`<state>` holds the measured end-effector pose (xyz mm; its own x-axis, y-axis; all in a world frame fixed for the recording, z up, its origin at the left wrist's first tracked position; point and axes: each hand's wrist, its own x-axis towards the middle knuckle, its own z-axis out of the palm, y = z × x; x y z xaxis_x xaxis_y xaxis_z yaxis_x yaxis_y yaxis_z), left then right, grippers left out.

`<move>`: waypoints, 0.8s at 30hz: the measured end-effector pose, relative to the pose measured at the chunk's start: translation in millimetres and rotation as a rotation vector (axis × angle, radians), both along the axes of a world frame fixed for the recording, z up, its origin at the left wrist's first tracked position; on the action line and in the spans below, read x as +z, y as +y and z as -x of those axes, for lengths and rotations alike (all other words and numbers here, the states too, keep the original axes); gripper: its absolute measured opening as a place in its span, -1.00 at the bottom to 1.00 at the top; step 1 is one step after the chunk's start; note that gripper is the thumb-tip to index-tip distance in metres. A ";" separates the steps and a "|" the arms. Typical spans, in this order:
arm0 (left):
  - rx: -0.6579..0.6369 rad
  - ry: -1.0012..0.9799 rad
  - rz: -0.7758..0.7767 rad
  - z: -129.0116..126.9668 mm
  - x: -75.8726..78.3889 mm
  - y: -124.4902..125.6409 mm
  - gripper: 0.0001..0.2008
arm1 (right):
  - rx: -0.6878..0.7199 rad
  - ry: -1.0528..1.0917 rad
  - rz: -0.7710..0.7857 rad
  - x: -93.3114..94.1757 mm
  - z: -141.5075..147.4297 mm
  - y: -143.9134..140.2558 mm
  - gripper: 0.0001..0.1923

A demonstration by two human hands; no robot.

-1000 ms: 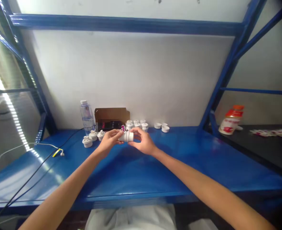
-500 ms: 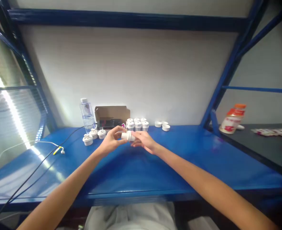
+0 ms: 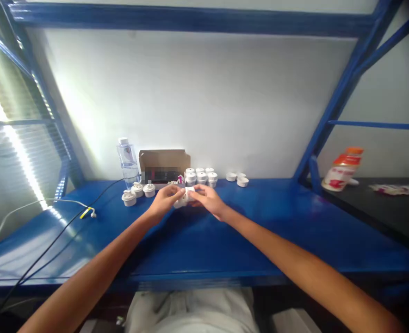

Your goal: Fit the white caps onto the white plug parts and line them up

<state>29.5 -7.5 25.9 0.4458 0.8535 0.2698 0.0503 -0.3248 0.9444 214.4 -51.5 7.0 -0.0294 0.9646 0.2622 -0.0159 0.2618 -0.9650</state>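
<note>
Over the blue table, a small white plug adapter (image 3: 181,201) is gripped between my two hands, partly covered by their fingers. My left hand (image 3: 164,200) is closed on its left side. From the right, my right hand (image 3: 209,200) pinches it with thumb and fingertips. Left of my hands stand several similar round white plug pieces (image 3: 129,198) with prongs on top. Just behind my hands, stacked white round units (image 3: 201,177) stand in rows. Shallow white caps (image 3: 242,182) lie to the right of them.
An open cardboard box (image 3: 164,159) and a clear water bottle (image 3: 128,162) stand against the wall. A black cable (image 3: 57,238) and a white cable (image 3: 34,202) cross the left of the blue table (image 3: 260,240). An orange-capped bottle (image 3: 343,171) sits on a dark surface at right.
The white adapter was held lengthwise between my hands; it is now turned and more covered by fingers. My hands have drawn closer together. The camera view has shifted slightly.
</note>
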 end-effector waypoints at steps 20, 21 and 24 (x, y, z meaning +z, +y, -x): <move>0.353 -0.045 -0.166 -8.1 -11.4 0.2 -0.70 | -0.094 -0.445 -0.393 -2.3 17.8 -23.1 -0.55; 0.354 -0.055 -0.119 -8.6 -10.8 0.1 -0.71 | -0.122 -0.490 -0.473 -2.4 17.6 -23.4 -0.56; 0.355 -0.057 0.081 -9.0 -9.3 0.4 -0.73 | -0.121 -0.619 -0.679 -2.0 15.8 -24.7 -0.57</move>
<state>38.5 -7.1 16.6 0.1045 0.9719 0.2109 0.0925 -0.2206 0.9710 198.6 -76.2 5.0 -0.2623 0.6155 0.7432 0.5155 0.7405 -0.4312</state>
